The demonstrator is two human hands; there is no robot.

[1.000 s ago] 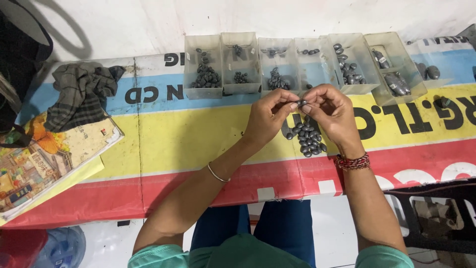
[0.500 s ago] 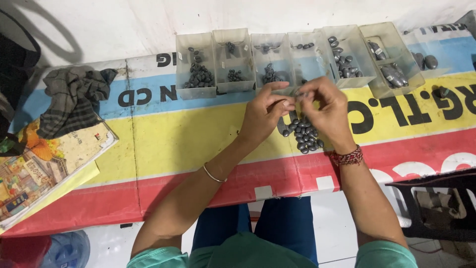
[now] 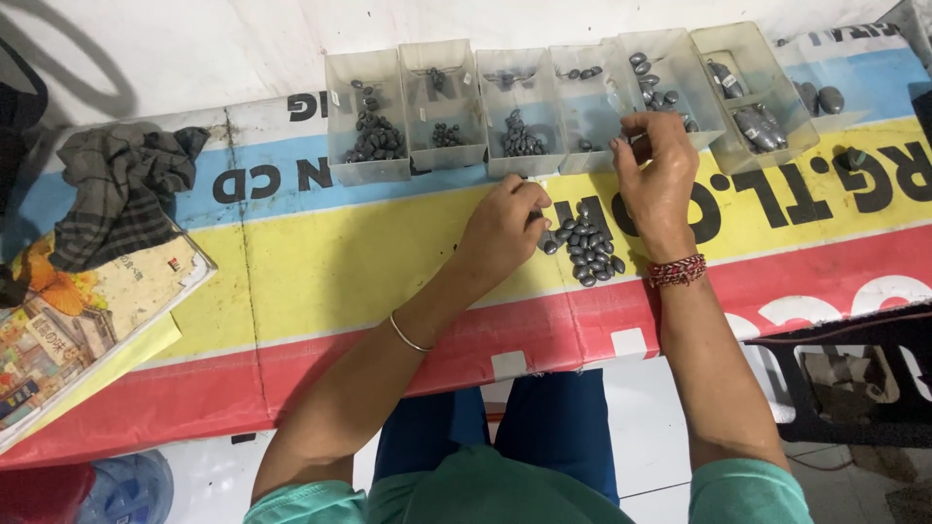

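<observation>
You're seated at a long table covered with a glossy vinyl banner [image 3: 320,262] in blue, yellow and red bands with big block lettering; white wall or sheet behind, pale floor below. Along the far edge sits a row of clear plastic bins [image 3: 524,107], squarish, open-topped, each holding some dark grey oval metal weights, bigger ones in the rightmost bin [image 3: 752,92]. Your left hand [image 3: 505,228] rests on the yellow band, fingers curled down, tips touching the table right at the edge of the loose pile of small oval weights [image 3: 582,247]; can't tell if it's actually pinching one. Your right hand [image 3: 655,175] is raised just past the pile, near the front wall of the bins, fingertips pinched together on something small, too tiny to make out. Red braided bracelet [image 3: 677,271] on the right wrist, thin metal bangle [image 3: 408,335] on the left. Far left: crumpled grey plaid cloth [image 3: 116,199] lying partly over an illustrated book [image 3: 87,320]. Black frame [image 3: 854,378] lower right.
</observation>
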